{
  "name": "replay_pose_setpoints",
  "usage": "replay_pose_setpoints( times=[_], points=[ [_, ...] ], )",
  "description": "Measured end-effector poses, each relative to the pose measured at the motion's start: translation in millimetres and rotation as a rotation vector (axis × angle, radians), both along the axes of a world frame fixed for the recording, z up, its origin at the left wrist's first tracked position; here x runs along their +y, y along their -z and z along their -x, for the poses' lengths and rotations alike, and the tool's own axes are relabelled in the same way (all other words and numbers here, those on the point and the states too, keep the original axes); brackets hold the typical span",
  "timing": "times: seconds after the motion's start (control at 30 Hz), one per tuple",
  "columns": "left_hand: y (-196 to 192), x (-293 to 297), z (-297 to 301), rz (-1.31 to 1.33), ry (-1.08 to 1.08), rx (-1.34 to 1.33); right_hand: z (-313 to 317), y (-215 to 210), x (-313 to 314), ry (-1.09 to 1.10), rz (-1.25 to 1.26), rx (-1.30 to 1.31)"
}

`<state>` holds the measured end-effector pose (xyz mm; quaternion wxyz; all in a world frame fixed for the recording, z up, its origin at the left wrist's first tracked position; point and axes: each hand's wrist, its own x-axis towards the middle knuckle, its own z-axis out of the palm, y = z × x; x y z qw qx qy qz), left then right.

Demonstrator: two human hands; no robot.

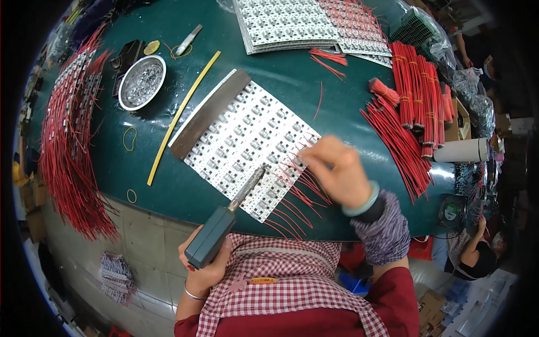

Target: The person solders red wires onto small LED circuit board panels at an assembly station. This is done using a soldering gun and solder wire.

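Observation:
My left hand [212, 274] is wrapped round the dark green handle of a soldering iron [210, 238]. The iron's metal tip reaches over the lower right part of a white circuit board panel [247, 140] covered with rows of small parts. A dark brown bar [210, 115] lies across the panel's upper left side. Thin red wires [306, 188] stick out from the panel's right edge. Above that edge my right hand [339, 174], slightly blurred, has thumb and forefinger pinched on what looks like a red wire at the board.
At left lie a heap of red-wired boards [76, 151], a metal bowl [142, 82] and a yellow strip [185, 115]. Stacked panels [286, 22] stand at the back. Red wire bundles [412, 84] and a white cylinder [463, 150] are at right. Another person [471, 253] sits at far right.

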<state>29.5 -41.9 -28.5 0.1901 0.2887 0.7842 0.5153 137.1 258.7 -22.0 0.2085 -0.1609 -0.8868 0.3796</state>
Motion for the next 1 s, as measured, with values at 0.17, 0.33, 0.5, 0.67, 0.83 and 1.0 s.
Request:
replay_pose_setpoints(
  times=[0.17,0.33,0.5,0.67,0.83,1.0],
  points=[
    [-3,5,2,-0.036,-0.016,0.010,15,12,84,0.046,-0.221,-0.106],
    [-7,3,4,0.017,0.012,0.062,21,29,102,-0.069,-0.286,-0.153],
    [-2,1,4,-0.016,-0.022,0.074,23,28,80,0.008,-0.527,-0.144],
    [-3,1,4,-0.012,0.009,0.118,17,10,43,-0.013,-0.378,-0.071],
    [4,1,1,-0.061,-0.045,0.036,0,17,70,-0.058,-0.670,-0.127],
    [5,0,-1,-0.048,-0.044,-0.018,-15,16,87,-0.108,-0.696,-0.093]
  ],
)
